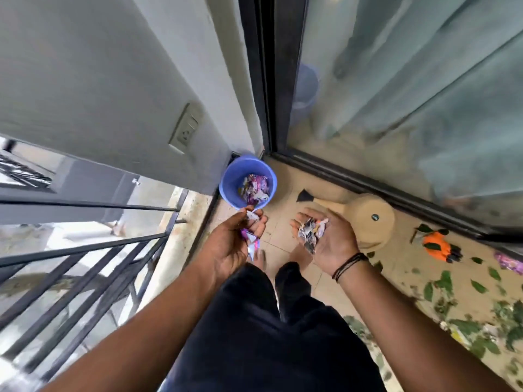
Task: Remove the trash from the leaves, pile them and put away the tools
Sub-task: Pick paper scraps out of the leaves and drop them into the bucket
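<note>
A blue bucket (229,176) stands in the balcony corner with purple and white wrapper scraps (254,188) inside. My left hand (235,244) hovers just below the bucket and grips several crumpled wrapper pieces (250,239), purple ones sticking out under the fingers. My right hand (328,239) is palm up to the right, and a heap of torn paper scraps (311,233) rests on the flat palm. Green leaves (444,284) lie scattered over the floor at the right.
A beige watering can (368,219) with a black spout lies beside the glass door (410,108). An orange tool (435,246) and a purple wrapper (509,263) lie on the floor at the right. A black metal railing (99,250) runs along the left. My legs stand between both arms.
</note>
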### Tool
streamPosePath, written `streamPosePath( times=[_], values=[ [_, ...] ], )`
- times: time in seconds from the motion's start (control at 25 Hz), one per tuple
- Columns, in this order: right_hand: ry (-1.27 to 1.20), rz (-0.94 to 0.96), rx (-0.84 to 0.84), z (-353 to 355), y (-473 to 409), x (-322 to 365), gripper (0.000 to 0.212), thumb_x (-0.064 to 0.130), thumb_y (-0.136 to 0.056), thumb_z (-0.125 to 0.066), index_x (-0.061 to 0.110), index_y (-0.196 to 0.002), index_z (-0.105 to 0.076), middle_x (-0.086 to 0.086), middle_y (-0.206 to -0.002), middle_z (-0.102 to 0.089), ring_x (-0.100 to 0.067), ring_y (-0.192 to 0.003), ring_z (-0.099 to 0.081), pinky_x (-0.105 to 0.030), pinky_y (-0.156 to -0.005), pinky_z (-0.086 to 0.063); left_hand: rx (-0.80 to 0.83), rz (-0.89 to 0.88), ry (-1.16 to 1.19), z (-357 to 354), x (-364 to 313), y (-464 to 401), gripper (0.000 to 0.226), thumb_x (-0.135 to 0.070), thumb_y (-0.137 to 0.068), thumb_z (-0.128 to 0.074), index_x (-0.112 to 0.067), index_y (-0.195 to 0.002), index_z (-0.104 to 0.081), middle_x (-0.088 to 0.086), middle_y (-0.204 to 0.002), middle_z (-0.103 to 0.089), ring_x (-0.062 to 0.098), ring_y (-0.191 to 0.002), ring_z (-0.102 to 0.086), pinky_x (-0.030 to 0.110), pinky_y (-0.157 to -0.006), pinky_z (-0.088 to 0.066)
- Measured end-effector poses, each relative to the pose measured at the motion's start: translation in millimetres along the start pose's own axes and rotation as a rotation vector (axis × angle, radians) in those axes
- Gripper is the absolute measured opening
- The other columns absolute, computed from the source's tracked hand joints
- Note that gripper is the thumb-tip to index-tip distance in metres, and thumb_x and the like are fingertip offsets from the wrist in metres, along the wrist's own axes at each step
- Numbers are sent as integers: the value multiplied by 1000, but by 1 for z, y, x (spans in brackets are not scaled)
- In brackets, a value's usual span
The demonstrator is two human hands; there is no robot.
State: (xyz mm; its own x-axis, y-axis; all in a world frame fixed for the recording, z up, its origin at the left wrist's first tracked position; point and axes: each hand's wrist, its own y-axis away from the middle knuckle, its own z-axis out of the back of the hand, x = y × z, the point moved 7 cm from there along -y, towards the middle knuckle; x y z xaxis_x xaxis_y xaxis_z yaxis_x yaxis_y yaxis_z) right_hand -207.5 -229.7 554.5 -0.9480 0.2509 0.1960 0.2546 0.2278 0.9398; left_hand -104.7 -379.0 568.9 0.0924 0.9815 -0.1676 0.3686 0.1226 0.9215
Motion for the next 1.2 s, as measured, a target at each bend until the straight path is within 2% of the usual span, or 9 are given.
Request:
streamPosePath(
  times=[0.24,0.44,0.52,0.64,0.8,0.88,0.96,1.12,1.2],
  values=[
    [-62,-92,-97,7,-176,-42,39,32,-107,-31,6,-93,-57,-14,-91,-60,-31,-80,-59,-38,-74,-47,-150,7,-329,58,-33,-196,27,2,-101,-35,-8,-79,-47,11,-64,-51,15,-43,-56,23,-46,-51],
    [-30,-150,-59,-33,-264,-91,31,26,-106,-36,11,-85,-52,-12,-82,-51,-27,-71,-50,-34,-68,-41,-162,-71,-474,83,-87,-309,27,-7,-103,-43,-6,-79,-55,8,-57,-61,18,-50,-60,20,-47,-46],
    [21,-152,-3,-55,-279,-97,29,34,-106,-38,13,-97,-56,-12,-90,-55,-28,-77,-54,-37,-72,-42,-178,-25,-494,81,-101,-321,24,-27,-102,-54,-8,-89,-63,9,-74,-66,20,-65,-60,24,-59,-49],
    [96,-141,-15,-70,-282,-94,54,49,-106,-38,15,-147,-43,-8,-149,-47,-31,-136,-45,-46,-108,-36,-277,18,-650,84,-118,-318,36,-47,-94,-62,-17,-114,-69,9,-98,-63,21,-78,-58,33,-79,-44],
    [25,-70,-43,-71,-266,-76,62,52,-105,-35,14,-154,-33,-12,-159,-34,-35,-143,-39,-47,-115,-33,-310,16,-663,82,-126,-301,61,-49,-92,-64,-22,-145,-52,10,-152,-47,27,-113,-60,38,-86,-42],
    [-9,-45,-72,-63,-244,-65,61,52,-105,-34,13,-151,-37,-15,-152,-44,-37,-133,-49,-45,-106,-40,-258,92,-662,79,-115,-282,48,-52,-94,-60,-24,-133,-60,10,-153,-47,28,-126,-55,39,-92,-42],
    [-17,-25,-92,-51,-212,-54,58,53,-105,-34,10,-143,-44,-19,-141,-55,-38,-121,-58,-45,-100,-45,-215,160,-663,78,-103,-252,31,-51,-97,-56,-25,-110,-65,8,-141,-59,26,-121,-58,39,-96,-42],
    [27,33,-159,-16,-97,-19,52,51,-105,-35,7,-120,-57,-19,-118,-67,-35,-99,-68,-41,-84,-53,-159,184,-823,53,-90,-158,39,-42,-102,-53,-16,-73,-55,4,-102,-74,27,-112,-64,43,-102,-43],
    [-3,92,-207,12,-26,-4,45,48,-105,-40,8,-114,-60,-16,-116,-68,-32,-96,-67,-41,-87,-53,-63,180,-939,21,-84,-103,41,-38,-103,-52,-17,-67,-50,4,-97,-77,24,-102,-68,43,-101,-45]
  ],
)
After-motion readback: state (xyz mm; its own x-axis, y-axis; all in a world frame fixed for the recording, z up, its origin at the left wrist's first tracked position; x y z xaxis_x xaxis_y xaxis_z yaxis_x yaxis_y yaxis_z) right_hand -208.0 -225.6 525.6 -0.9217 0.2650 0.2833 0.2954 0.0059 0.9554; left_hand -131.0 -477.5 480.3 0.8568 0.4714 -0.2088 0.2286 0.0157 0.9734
